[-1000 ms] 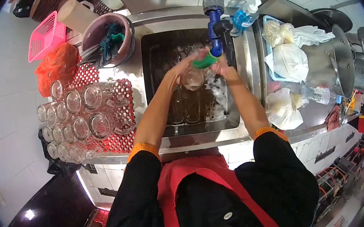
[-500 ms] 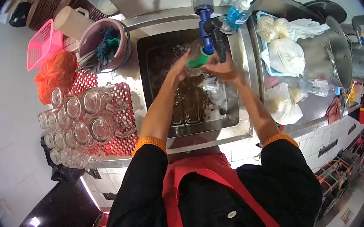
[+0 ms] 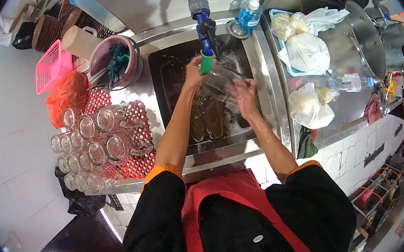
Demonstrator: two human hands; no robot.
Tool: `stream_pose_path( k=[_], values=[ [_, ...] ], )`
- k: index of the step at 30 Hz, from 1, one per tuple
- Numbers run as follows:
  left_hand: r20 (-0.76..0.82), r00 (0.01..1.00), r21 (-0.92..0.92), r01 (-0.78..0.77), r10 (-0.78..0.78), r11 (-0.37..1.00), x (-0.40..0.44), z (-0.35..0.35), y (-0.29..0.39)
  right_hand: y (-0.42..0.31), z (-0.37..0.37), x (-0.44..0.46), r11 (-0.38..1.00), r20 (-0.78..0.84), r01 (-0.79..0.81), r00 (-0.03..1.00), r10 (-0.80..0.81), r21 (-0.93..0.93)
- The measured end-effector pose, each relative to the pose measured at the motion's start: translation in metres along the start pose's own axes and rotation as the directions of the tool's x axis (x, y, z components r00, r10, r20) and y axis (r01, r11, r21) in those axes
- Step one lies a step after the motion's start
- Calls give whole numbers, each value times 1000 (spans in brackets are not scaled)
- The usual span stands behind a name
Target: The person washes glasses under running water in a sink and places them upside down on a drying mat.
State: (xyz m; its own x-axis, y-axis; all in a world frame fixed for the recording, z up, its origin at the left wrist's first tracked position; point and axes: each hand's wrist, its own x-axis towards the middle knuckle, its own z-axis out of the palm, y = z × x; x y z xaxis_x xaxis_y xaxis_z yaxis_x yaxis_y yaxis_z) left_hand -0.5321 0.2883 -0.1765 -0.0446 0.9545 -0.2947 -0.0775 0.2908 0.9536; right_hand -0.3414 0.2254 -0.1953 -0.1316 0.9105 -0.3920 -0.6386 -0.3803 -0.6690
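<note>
A clear glass mug [image 3: 218,81] is tilted over the dark sink basin [image 3: 174,121], its mouth close below the green hose end [image 3: 207,64] of the blue tap. My left hand [image 3: 194,73] is closed round the mug's upper left end, beside the hose. At the lower right end, my right hand [image 3: 243,94] has its fingers on the glass, slightly blurred. Whether the mug has a handle is hard to make out. Foamy water and more submerged glassware [image 3: 206,123] show in the basin below my hands.
Several upside-down glass mugs [image 3: 96,153] stand on a red perforated mat [image 3: 142,168] at left. Behind them are an orange bag [image 3: 65,94], a pink basket [image 3: 52,68] and a bucket [image 3: 128,69]. A blue soap bottle [image 3: 250,15] and white bags [image 3: 307,54] are at right.
My right hand has moved down, away from the tap, to the mug's lower end. The mug now tilts down to the right. The camera view has shifted slightly.
</note>
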Motion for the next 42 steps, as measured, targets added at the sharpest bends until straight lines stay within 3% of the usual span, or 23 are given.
stream_pose_path(
  k=[1, 2, 4, 6, 8, 9, 10, 12, 13, 14, 15, 17, 19, 20, 21, 22, 25, 27, 30, 32, 34, 39, 42],
  values=[
    [-41, 990, 56, -130, 132, 990, -4, 4, 2, 5, 6, -3, 995, -34, -65, 997, 67, 78],
    [-35, 991, 62, -128, 130, 990, -8, 5, 3, 6, 4, -2, 994, -37, -62, 997, 65, 86],
    [-56, 968, 437, -198, 246, 877, -25, 6, 13, 7, 4, 16, 953, 26, -248, 968, 248, 173],
    [-79, 967, 403, -191, 242, 895, -48, -4, 19, 13, -1, 44, 955, 133, -239, 967, 218, 174],
    [-102, 968, 370, -175, 227, 912, -74, -20, 16, 6, 7, 63, 977, 356, -193, 910, 214, -93],
    [-54, 965, 392, -217, 258, 894, -85, -27, 13, -24, 25, 57, 884, 346, -326, 830, 437, -334],
    [-7, 960, 409, -253, 280, 877, -99, -31, 9, -28, 35, 58, 881, 346, -337, 825, 447, -333],
    [-71, 928, 506, -283, 367, 814, -130, -27, 14, -24, 55, 75, 755, 407, -464, 645, 647, -463],
    [-141, 913, 630, -215, 383, 746, -145, -22, 21, -5, 53, 91, 739, 513, -485, 532, 674, -468],
    [-206, 892, 734, -131, 402, 666, -158, -16, 30, 1, 58, 88, 729, 511, -495, 520, 684, -472],
    [-220, 831, 774, -169, 511, 610, -170, -10, 43, 5, 66, 81, 713, 581, -572, 440, 685, -406],
    [-189, 844, 813, -151, 502, 562, -181, 0, 66, 32, 57, 86, 669, 702, -693, 335, 628, -268],
    [-84, 820, 871, -216, 567, 442, -192, 0, 78, 92, -2, 120, 786, 589, -187, 567, 576, -589],
    [-67, 807, 865, -246, 586, 437, -200, 1, 88, 121, -30, 135, 670, 517, 37, 669, 535, -741],
    [-59, 812, 855, -260, 581, 450, -209, 0, 97, 82, -9, 87, 257, 446, 365, 749, 490, -895],
    [-61, 835, 832, -260, 547, 490, -221, -3, 104, 113, -47, 112, 339, 345, 153, 698, 628, -928],
    [-132, 894, 824, -142, 428, 549, -262, -10, 130, 114, -54, 105, 5, 345, 487, 612, 712, -874],
    [-116, 906, 800, -157, 407, 579, -288, -18, 141, 107, -45, 97, -90, 357, 619, 559, 748, -780],
    [-163, 891, 787, -142, 423, 600, -338, -41, 162, 112, -45, 93, -81, 466, 780, 450, 761, -621],
    [-275, 868, 801, -31, 413, 598, -370, -59, 169, 71, -3, 43, -12, 465, 714, 469, 751, -700],
    [-446, 815, 739, 103, 369, 666, -392, -78, 168, 67, -10, 36, -82, 615, 750, 595, 517, -656],
    [-641, 689, 703, 351, 337, 619, -414, -125, 143, 19, 56, 11, -243, 576, 693, 708, 409, -679],
    [-731, 582, 656, 454, 356, 603, -410, -145, 123, 5, 93, 2, -353, 769, 810, 571, 287, -469]
  ],
)
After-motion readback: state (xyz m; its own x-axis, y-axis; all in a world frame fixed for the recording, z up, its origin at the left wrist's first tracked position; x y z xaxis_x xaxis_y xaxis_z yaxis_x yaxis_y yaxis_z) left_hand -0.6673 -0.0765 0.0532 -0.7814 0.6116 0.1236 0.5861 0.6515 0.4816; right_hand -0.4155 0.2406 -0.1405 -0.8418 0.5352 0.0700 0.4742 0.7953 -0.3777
